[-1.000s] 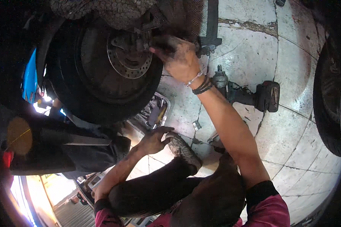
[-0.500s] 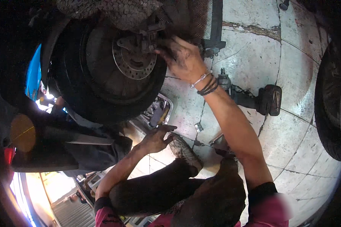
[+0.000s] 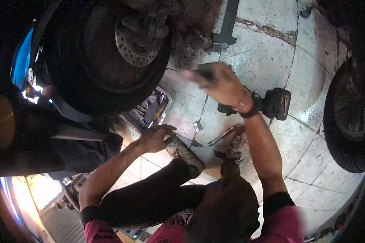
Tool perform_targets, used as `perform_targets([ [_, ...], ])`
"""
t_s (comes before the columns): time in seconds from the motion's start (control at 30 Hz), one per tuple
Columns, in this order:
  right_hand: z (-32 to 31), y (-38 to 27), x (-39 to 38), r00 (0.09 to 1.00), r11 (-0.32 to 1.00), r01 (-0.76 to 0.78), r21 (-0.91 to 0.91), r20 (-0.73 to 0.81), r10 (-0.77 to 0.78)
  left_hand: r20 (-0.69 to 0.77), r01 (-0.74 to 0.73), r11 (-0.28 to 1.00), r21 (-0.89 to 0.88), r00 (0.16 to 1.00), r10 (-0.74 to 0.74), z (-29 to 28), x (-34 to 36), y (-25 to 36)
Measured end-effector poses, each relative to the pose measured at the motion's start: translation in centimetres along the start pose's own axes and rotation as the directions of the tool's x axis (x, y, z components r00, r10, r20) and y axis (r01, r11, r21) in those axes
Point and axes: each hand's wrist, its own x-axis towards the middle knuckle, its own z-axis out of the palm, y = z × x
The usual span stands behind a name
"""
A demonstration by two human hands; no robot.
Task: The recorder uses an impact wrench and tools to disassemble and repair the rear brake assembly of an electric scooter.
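My right hand hangs over the tiled floor, right of a wheel with a drilled brake disc. Motion smears its fingers; a dark patch shows at them, and I cannot tell whether that is a held object. Partly behind this hand and wrist, a cordless power tool lies on the floor. My left hand hovers near my shoe, empty, with thumb and fingers apart. Beyond it, a tray of hand tools sits beside the tyre. The brake caliper at the disc is dim.
A small metal socket and a metal bar lie on the tiles between my feet. Another tyre stands at the right. A dark metal bar lies at the top. A blue panel shows at far left.
My right hand has come away from the caliper, toward me and right, over the power tool. The whole view has shifted slightly. My left hand keeps its place near the shoe.
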Motion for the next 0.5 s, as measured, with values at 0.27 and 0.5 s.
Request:
perform_targets([
  [0.27,2.5,5.0,-11.0,0.889,0.808,-0.338,-0.482,0.119,0.443,-0.191,0.292,0.824,-0.486,0.884,-0.426,7.0,8.5,5.7],
  [0.5,-0.5,5.1,-10.2,0.817,0.837,-0.512,-0.191,0.193,0.543,-0.461,-0.180,0.725,-0.665,0.862,-0.209,5.8,11.9,5.9],
])
